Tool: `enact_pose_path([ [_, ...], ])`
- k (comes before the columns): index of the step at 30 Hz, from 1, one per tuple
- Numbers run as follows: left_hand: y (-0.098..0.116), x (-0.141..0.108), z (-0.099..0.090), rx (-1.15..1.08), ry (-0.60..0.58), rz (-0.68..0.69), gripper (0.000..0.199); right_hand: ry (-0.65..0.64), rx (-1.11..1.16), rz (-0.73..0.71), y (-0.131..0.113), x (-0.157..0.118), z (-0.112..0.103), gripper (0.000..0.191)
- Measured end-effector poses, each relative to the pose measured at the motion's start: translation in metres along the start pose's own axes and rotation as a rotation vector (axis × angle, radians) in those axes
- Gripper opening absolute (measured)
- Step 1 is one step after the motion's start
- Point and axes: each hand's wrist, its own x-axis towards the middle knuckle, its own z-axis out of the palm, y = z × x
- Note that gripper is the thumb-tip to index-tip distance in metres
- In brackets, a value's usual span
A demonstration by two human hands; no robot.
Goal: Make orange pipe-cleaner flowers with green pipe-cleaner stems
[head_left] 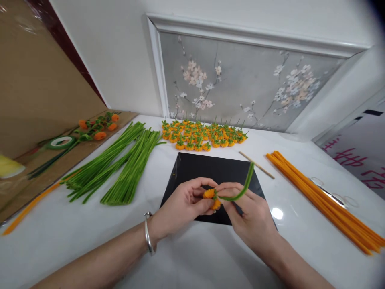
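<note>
Above a black square mat [192, 168], my left hand [192, 198] grips a small orange pumpkin [209, 194] made of fuzzy pipe cleaner. My right hand [245, 204] pinches a green pipe cleaner [247, 182] where it meets the pumpkin's top. The green stem's loose end curves up and to the right, over the back of my right hand. Fingers of both hands cover much of the pumpkin. Behind the mat stand several finished small orange pumpkins [198, 134] with green tops, grouped in rows.
Bundles of green pipe cleaners [129, 172] lie at left, orange pipe cleaners [319, 200] at right. A thin wooden stick [257, 165] rests behind the mat; scissors [329, 193] lie beyond the orange bundle. Green tape [61, 142] and orange flowers [100, 135] sit on cardboard at left.
</note>
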Motion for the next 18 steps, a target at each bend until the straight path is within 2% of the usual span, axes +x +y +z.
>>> enact_pose_path([
  [6,-0.010,-0.001,0.001,0.245,0.092,0.176,0.011,0.008,-0.060,0.029,0.001,-0.002,0.001,0.015],
  [10,-0.012,-0.003,0.000,0.364,0.147,0.198,0.016,0.017,-0.079,0.014,-0.001,-0.005,0.002,0.016],
  [14,-0.012,-0.004,-0.001,0.354,0.202,0.206,0.022,0.010,-0.128,-0.135,-0.003,-0.006,0.002,0.021],
  [18,-0.012,-0.005,-0.001,0.393,0.218,0.228,0.024,-0.064,-0.294,-0.262,-0.003,-0.007,0.001,0.023],
])
